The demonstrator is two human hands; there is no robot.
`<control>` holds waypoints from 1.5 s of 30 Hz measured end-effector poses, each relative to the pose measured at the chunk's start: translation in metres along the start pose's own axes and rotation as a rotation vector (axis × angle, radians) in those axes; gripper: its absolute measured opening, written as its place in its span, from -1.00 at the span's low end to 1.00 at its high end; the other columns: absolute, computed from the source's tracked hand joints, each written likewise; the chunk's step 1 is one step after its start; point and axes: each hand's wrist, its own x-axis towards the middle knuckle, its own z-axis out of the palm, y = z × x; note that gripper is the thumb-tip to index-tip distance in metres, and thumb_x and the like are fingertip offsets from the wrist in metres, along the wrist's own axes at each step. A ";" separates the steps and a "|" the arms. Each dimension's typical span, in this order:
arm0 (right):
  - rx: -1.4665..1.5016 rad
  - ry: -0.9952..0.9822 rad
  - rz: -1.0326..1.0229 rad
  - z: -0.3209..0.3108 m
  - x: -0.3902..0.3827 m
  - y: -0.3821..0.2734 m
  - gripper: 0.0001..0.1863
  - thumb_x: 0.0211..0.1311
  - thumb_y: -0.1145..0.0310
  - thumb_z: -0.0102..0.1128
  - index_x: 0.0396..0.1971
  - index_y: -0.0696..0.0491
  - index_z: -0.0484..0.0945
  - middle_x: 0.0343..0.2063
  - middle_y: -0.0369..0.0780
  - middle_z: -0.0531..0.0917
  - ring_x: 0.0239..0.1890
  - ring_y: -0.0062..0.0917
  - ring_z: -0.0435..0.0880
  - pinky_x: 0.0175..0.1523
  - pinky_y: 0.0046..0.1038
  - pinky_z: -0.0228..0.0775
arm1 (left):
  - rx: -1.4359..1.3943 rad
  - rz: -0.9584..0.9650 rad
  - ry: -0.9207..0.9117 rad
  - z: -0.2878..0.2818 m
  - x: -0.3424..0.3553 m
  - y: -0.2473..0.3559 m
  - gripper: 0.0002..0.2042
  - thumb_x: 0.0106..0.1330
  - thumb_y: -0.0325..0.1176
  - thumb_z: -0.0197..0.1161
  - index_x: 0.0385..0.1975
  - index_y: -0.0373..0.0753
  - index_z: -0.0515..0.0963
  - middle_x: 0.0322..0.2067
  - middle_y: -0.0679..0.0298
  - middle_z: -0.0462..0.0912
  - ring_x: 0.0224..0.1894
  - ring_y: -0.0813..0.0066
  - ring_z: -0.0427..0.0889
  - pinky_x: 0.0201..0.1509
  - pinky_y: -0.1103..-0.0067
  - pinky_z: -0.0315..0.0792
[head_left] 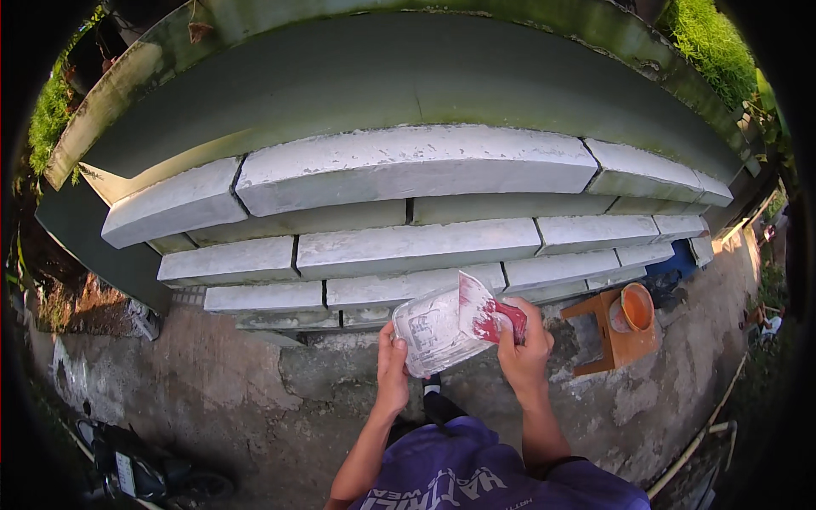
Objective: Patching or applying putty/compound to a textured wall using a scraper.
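Note:
A shallow rectangular plastic tub [431, 334], smeared inside with white paste, is gripped at its left side by my left hand [393, 371]. My right hand [529, 350] is closed around the red handle of a putty scraper [476, 308]. White paste coats the scraper's wide blade, which stands tilted against the tub's right side, over its inside. Both hands are in front of my body, before the lowest row of white-coated blocks [387, 291]. How much paste lies in the tub is hard to tell.
Ahead rises a stepped wall with rows of white blocks [416, 161] split by dark gaps. To the right, an orange bucket [633, 308] sits on a wooden stool [608, 336]. A motorcycle [140, 467] stands at lower left on the rough concrete ground [229, 365].

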 end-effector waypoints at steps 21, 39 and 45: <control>0.127 -0.164 0.037 -0.001 -0.029 -0.011 -0.68 0.16 0.58 0.17 -0.05 0.14 0.52 -0.41 -0.03 0.70 -0.38 -0.20 0.75 -0.29 -0.30 0.56 | 0.128 0.143 0.080 0.026 -0.038 -0.002 -0.46 0.49 -0.19 -0.02 0.36 -0.22 0.02 0.08 0.29 0.38 -0.03 0.62 0.21 0.01 0.62 0.05; 0.279 -0.092 -0.291 0.004 0.052 0.095 -0.70 0.06 0.65 0.27 -0.16 0.22 0.51 -0.41 -0.06 0.68 -0.41 -0.43 0.71 -0.27 -0.49 0.52 | -0.019 0.239 0.264 0.105 0.041 -0.080 -0.44 0.50 -0.08 -0.02 0.36 -0.22 0.07 0.13 0.28 0.42 0.08 0.61 0.40 0.13 0.63 0.27; 0.419 -0.308 -0.302 0.002 0.062 0.100 -0.75 0.06 0.64 0.29 -0.22 0.21 0.52 -0.45 -0.11 0.69 -0.46 -0.45 0.70 -0.32 -0.49 0.52 | -0.182 0.193 0.258 0.105 0.055 -0.076 -0.48 0.51 -0.14 -0.03 0.35 -0.24 0.09 0.18 0.23 0.36 0.22 0.51 0.35 0.31 0.50 0.20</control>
